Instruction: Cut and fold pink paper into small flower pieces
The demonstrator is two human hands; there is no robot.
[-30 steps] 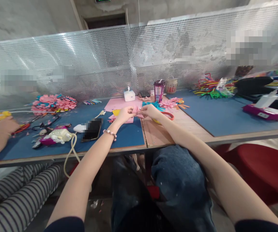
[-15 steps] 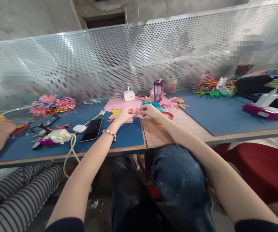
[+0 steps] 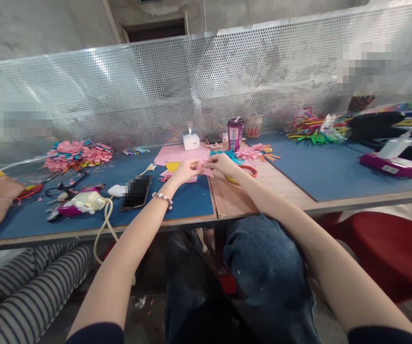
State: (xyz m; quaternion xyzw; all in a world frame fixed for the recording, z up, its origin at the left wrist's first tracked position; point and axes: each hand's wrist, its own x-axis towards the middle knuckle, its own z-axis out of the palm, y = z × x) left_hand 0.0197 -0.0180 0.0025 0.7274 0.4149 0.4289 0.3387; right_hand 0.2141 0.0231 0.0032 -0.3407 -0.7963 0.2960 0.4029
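Centrally, pink paper [image 3: 201,163], pinched between left grip [image 3: 186,170], right grip [image 3: 223,164]

No text can be read: the print on the cup [image 3: 234,134] and the label [image 3: 388,168] on the tissue pack [image 3: 408,167] are too small.

Thin, matt paper makes up the small pink piece [image 3: 201,164] being held. The desk [image 3: 191,205] has smooth, matt blue panels and a bare, pale wood section [image 3: 234,200]. Shiny perforated metal forms the screen [image 3: 130,91]; rough concrete, the wall [image 3: 48,24]. Glossy purple cup [image 3: 235,134]; faded denim jeans [image 3: 263,267].
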